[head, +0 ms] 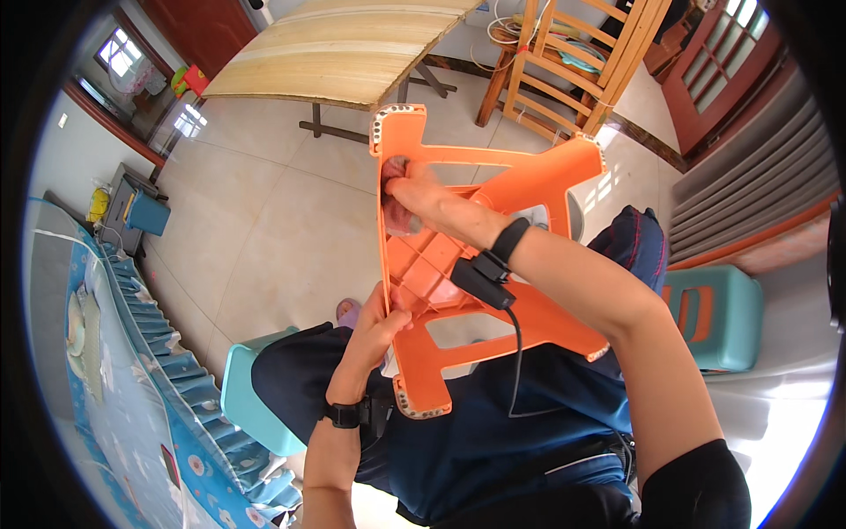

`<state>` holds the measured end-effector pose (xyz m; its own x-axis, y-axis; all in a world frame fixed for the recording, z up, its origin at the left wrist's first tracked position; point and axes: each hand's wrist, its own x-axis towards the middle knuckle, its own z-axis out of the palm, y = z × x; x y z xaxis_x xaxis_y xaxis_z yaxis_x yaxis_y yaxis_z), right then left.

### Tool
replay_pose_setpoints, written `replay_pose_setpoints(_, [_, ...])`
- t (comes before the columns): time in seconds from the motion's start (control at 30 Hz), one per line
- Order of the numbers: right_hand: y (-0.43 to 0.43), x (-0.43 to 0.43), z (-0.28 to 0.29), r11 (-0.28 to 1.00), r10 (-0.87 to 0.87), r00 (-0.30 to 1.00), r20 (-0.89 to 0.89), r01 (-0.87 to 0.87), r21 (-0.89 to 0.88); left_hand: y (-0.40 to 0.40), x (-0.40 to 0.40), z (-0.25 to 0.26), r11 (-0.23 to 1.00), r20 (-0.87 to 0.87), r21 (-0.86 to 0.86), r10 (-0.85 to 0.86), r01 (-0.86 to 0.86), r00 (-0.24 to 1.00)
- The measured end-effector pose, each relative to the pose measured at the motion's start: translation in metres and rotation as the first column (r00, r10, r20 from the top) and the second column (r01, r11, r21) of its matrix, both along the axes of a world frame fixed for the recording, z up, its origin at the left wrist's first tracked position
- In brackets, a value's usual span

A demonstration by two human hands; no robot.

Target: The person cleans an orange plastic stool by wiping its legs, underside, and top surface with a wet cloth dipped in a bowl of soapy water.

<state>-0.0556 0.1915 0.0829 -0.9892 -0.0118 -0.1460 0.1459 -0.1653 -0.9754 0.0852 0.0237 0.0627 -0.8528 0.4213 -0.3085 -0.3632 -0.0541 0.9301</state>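
An orange plastic stool is held above my lap with its ribbed underside facing me. The feet of its legs bear pale pads with dark dots. My left hand grips the near left edge of the stool, thumb on the inside. My right hand reaches inside the frame and holds a crumpled pinkish cloth against the inner face of the left side. Its fingers are partly hidden by the cloth. A black strap carries a small black camera with a cable on my right wrist. A black band circles my left wrist.
A bed with a blue frilled cover stands at left. Teal plastic stools stand at left and right. Ahead are a wooden board on trestles and a wooden ladder-like frame. A grey cabinet stands by the wall.
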Motion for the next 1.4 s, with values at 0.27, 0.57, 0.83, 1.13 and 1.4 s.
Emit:
replay_pose_setpoints(0.27, [0.045, -0.001, 0.115, 0.946, -0.036, 0.890, -0.455, 0.177, 0.272, -0.003, -0.002, -0.014, 0.997, 0.090, -0.008, 0.074, -0.074, 0.993])
replay_pose_setpoints(0.57, [0.090, 0.040, 0.114, 0.992, -0.122, 0.986, -0.114, 0.122, -0.010, -0.017, -0.012, -0.026, 0.988, 0.177, 0.122, 0.077, -0.099, 0.981])
replay_pose_setpoints(0.83, [0.036, 0.028, -0.009, 0.997, -0.082, 0.929, 0.361, 0.079, 0.025, -0.015, -0.010, -0.030, 0.978, 0.176, 0.201, 0.026, -0.062, 0.984])
replay_pose_setpoints(1.13, [-0.014, 0.004, -0.032, 0.990, 0.057, 0.937, 0.345, -0.007, -0.144, 0.000, -0.003, -0.015, 0.986, 0.141, 0.152, -0.085, 0.064, 0.986])
replay_pose_setpoints(1.4, [-0.026, 0.058, 0.026, 0.865, 0.362, 0.916, 0.173, -0.399, 0.305, -0.005, -0.003, -0.027, 0.982, 0.142, 0.173, 0.049, -0.073, 0.989])
